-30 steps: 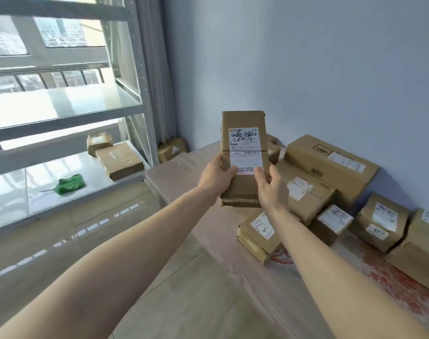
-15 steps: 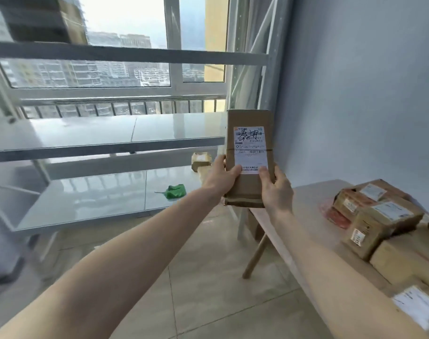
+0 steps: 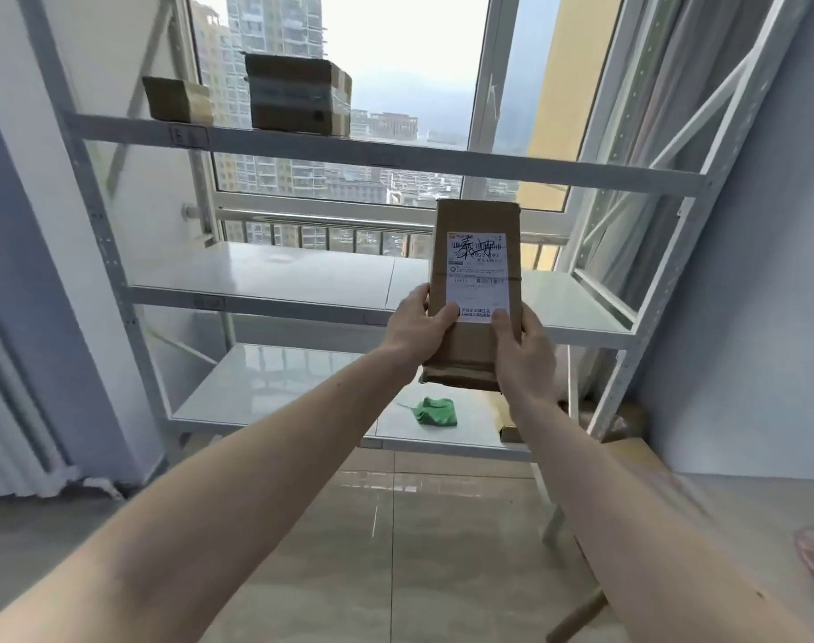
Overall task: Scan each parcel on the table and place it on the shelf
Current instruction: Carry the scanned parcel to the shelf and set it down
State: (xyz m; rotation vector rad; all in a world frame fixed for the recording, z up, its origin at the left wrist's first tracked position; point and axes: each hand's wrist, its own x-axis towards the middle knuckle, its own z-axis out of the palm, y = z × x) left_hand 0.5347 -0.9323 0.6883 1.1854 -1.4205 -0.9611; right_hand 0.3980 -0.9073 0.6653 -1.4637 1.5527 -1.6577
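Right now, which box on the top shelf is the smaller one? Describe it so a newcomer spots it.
Find the white metal rack in front of the window and look at its top shelf. Two cardboard boxes sit there; the small box is the left one, lower and squatter than the tall box beside it.

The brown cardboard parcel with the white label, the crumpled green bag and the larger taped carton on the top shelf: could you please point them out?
Brown cardboard parcel with the white label point(image 3: 475, 215), head view, bare cardboard above the label.
Crumpled green bag point(image 3: 435, 412), head view, its middle.
Larger taped carton on the top shelf point(image 3: 298, 96), head view, its front face.
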